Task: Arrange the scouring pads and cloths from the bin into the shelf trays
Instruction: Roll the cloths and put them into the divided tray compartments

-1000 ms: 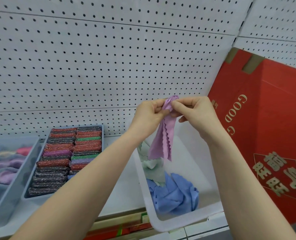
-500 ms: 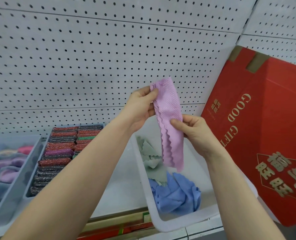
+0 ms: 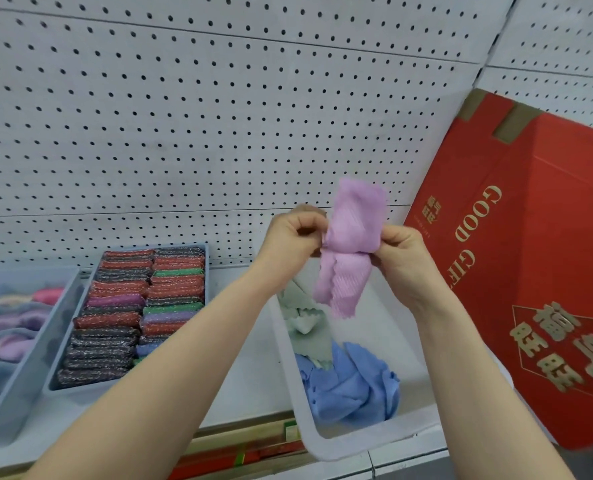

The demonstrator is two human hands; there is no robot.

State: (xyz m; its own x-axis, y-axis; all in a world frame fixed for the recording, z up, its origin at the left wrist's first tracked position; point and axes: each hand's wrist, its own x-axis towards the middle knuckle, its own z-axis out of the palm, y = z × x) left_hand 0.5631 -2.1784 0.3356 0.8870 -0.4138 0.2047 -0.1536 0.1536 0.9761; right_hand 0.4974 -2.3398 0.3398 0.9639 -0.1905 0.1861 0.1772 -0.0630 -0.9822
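Both hands hold a pink cloth [image 3: 348, 251] above the white plastic bin [image 3: 289, 386], with the fingers of each curled round it. The left hand [image 3: 293, 239] pinches the cloth's left side at its middle, and the right hand [image 3: 400, 258] pinches its right side at the same height. The cloth is thin, with a fine ribbed weave and a wavy, scalloped edge. It is bunched at the grip, so one part stands up above the fingers and the other hangs down toward the bin.

In the bin lie a crumpled blue cloth [image 3: 352, 386] of the same soft fabric and, behind it, a pale green cloth [image 3: 305, 327] with the same zigzag edge. The bin has smooth walls and rounded corners and sits on the white shelf [image 3: 250, 389].

Left of the bin stands a grey tray [image 3: 59, 355] packed with two rows of flat, glittery scouring pads [image 3: 115, 320] in red, black, green and purple. Further left of the bin, a second grey tray [image 3: 28, 368] holds folded soft cloths [image 3: 11, 323] in pink, purple and blue, blurred here.

Right of the bin leans a red cardboard box [image 3: 544, 271] with brown tape on top and gold lettering reading "GOOD GIFT" beside Chinese characters. Behind the bin rises a white pegboard [image 3: 191, 126] dotted with round holes.
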